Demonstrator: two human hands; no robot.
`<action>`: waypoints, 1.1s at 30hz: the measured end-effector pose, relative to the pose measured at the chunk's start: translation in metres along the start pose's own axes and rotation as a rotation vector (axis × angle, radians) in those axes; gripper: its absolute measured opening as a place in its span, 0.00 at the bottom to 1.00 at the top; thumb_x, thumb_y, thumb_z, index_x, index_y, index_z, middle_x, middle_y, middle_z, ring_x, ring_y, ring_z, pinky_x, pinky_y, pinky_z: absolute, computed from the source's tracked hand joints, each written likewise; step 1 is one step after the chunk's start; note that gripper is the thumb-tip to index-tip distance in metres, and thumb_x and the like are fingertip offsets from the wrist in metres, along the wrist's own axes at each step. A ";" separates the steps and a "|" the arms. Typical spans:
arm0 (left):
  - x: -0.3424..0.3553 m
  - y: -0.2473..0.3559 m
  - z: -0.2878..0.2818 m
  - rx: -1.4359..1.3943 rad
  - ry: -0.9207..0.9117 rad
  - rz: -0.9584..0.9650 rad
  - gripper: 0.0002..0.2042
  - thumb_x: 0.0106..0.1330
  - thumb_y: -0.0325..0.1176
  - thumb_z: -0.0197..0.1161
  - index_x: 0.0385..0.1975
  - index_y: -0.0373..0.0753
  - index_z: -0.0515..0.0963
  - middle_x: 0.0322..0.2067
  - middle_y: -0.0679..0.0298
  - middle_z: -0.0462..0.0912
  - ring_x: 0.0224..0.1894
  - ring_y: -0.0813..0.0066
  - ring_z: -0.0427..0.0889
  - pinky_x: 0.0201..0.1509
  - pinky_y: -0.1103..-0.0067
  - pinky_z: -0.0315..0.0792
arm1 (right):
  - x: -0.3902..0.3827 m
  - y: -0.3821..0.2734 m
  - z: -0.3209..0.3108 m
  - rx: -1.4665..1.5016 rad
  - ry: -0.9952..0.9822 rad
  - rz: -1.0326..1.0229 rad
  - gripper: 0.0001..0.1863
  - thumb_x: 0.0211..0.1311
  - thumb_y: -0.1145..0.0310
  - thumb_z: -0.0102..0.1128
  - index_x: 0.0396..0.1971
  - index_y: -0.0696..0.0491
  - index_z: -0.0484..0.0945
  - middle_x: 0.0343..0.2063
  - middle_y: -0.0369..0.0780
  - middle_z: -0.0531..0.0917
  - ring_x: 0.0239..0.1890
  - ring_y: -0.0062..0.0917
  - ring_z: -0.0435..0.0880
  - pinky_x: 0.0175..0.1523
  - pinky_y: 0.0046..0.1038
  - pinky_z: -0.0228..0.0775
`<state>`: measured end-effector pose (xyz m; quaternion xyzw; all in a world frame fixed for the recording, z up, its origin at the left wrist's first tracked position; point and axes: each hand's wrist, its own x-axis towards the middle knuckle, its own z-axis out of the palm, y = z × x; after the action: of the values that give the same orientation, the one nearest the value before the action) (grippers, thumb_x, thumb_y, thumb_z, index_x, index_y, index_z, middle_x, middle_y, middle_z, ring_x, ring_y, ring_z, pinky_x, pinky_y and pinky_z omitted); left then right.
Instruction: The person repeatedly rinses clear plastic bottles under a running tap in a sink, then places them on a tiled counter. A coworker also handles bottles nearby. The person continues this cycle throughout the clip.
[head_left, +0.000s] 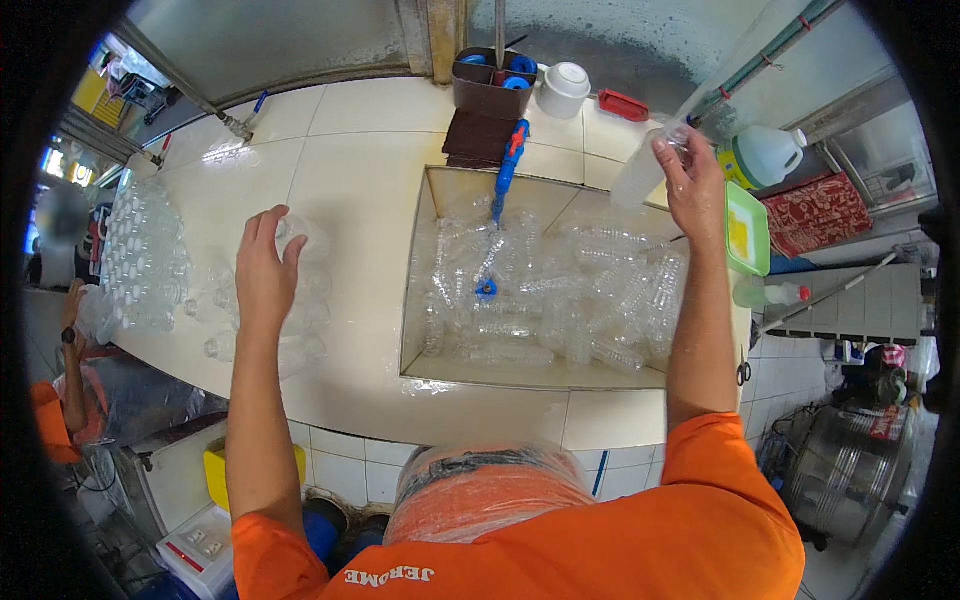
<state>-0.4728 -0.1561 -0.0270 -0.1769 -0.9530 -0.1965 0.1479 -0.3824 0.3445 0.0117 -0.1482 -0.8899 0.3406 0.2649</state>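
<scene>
My right hand (688,178) grips a clear plastic bottle (636,176), tilted above the far right corner of the water basin (410,290). Many clear bottles (520,285) lie in the basin, along with a blue fitting (487,289) below a blue tap (508,165). My left hand (268,262) is on the tiled counter's left half, its fingers curled round a clear bottle (302,236). More loose bottles (220,347) lie beside and below that hand. Dense rows of upright bottles (140,250) stand at the counter's left end.
A brown caddy (475,95), white container (563,92) and red object (623,106) sit behind the basin. A jug (762,155), green tub (746,232), green bottle (770,295) and scissors (743,370) line the right. A co-worker's arm (75,375) shows at far left.
</scene>
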 end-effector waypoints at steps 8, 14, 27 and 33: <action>-0.014 0.033 0.007 0.074 -0.017 0.067 0.28 0.64 0.33 0.67 0.65 0.46 0.69 0.63 0.52 0.71 0.63 0.55 0.71 0.67 0.60 0.64 | -0.139 0.089 0.111 0.921 -0.128 0.919 0.19 0.71 0.54 0.56 0.42 0.57 0.82 0.31 0.38 0.84 0.35 0.31 0.84 0.44 0.36 0.76; -0.110 0.115 0.125 -1.264 -0.911 -1.005 0.26 0.75 0.47 0.54 0.70 0.50 0.60 0.47 0.59 0.79 0.41 0.69 0.79 0.45 0.70 0.78 | -0.118 0.098 0.146 0.181 -0.409 0.415 0.21 0.68 0.56 0.59 0.46 0.59 0.81 0.41 0.49 0.85 0.40 0.44 0.85 0.47 0.40 0.78; -0.145 0.099 0.106 -1.603 -0.850 -1.462 0.27 0.73 0.58 0.51 0.62 0.47 0.68 0.43 0.59 0.80 0.40 0.63 0.82 0.39 0.66 0.79 | -0.082 0.212 0.215 -0.995 -1.007 0.382 0.35 0.65 0.65 0.55 0.72 0.38 0.57 0.71 0.46 0.58 0.71 0.53 0.57 0.67 0.68 0.54; -0.135 0.090 0.069 -1.770 -0.837 -1.370 0.25 0.75 0.53 0.51 0.68 0.52 0.64 0.45 0.57 0.82 0.39 0.66 0.82 0.39 0.69 0.79 | -0.105 0.156 0.176 -0.399 -0.806 -0.078 0.35 0.50 0.74 0.67 0.63 0.48 0.69 0.60 0.52 0.70 0.60 0.50 0.73 0.64 0.40 0.69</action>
<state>-0.3315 -0.0868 -0.1061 0.2775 -0.3569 -0.7499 -0.4830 -0.3847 0.3180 -0.2442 -0.0182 -0.9751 0.1828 -0.1241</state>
